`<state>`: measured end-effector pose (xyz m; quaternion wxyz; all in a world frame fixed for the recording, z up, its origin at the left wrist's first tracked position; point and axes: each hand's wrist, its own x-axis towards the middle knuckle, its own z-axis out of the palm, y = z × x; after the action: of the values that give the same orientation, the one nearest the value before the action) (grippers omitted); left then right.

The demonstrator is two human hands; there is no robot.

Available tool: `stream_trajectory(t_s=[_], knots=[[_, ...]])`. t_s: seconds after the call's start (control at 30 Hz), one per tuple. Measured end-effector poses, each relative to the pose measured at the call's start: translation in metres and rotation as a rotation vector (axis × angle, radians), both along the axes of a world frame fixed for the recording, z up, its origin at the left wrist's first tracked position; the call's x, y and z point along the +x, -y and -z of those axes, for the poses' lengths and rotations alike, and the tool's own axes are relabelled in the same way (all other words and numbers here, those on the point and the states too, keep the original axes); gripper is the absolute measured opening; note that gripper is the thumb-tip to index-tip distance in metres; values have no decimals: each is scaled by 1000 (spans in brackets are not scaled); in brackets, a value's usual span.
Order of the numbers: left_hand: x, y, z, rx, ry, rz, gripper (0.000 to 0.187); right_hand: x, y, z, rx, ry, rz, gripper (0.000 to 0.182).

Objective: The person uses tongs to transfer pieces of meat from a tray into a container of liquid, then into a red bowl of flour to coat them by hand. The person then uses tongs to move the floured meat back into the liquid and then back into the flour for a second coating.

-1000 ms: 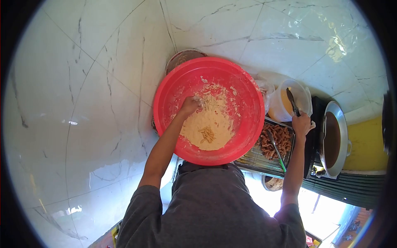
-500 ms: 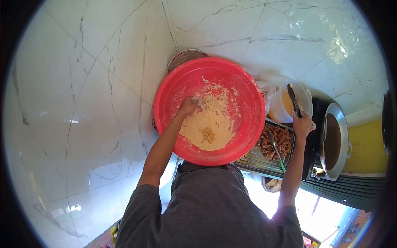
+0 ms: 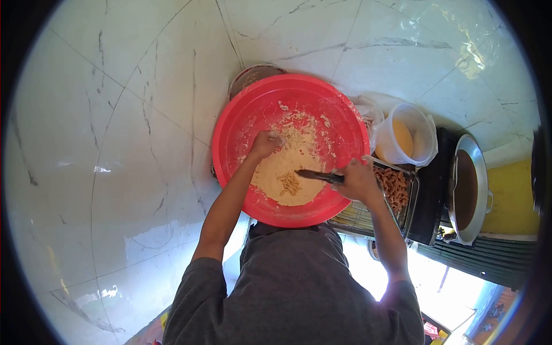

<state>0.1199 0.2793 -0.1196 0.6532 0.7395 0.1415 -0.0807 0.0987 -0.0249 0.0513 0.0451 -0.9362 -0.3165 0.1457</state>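
Observation:
A big red basin [image 3: 230, 138] holds pale flour [image 3: 307, 158], clumped toward its far side. On the near part of the flour lies a small heap of light strips [image 3: 289, 183]. My left hand [image 3: 265, 144] is inside the basin over the flour, its fingers closed and whitened; what they hold, if anything, is too small to tell. Wrapped round the handle of black tongs [image 3: 317, 175], my right hand [image 3: 357, 179] is above the basin's right rim. The tongs point left, with their tip over the flour beside the strips.
Right of the basin are a tray of browned fried pieces [image 3: 394, 187] with a wire rack, a clear tub with yellow liquid [image 3: 422, 138], and a wide metal pan [image 3: 476, 190] of brown liquid. A round container [image 3: 253, 73] stands behind the basin, near the tiled wall [image 3: 155, 115].
My right hand has moved left with the tongs, from the clear tub to over the basin. My left hand is in nearly the same place.

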Motion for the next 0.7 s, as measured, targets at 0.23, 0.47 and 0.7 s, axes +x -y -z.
stream_trajectory(t_s=[0.23,0.47,0.7], knots=[[-6,-4,-14,29,-14,93,17,-16,-21,11,-148,-87,-45,35],[-9,-8,-25,72,-62,131,18,-4,-15,20,66,91,84,41],[-5,-5,-27,13,-23,146,19,-6,-25,31,186,225,96,46]])
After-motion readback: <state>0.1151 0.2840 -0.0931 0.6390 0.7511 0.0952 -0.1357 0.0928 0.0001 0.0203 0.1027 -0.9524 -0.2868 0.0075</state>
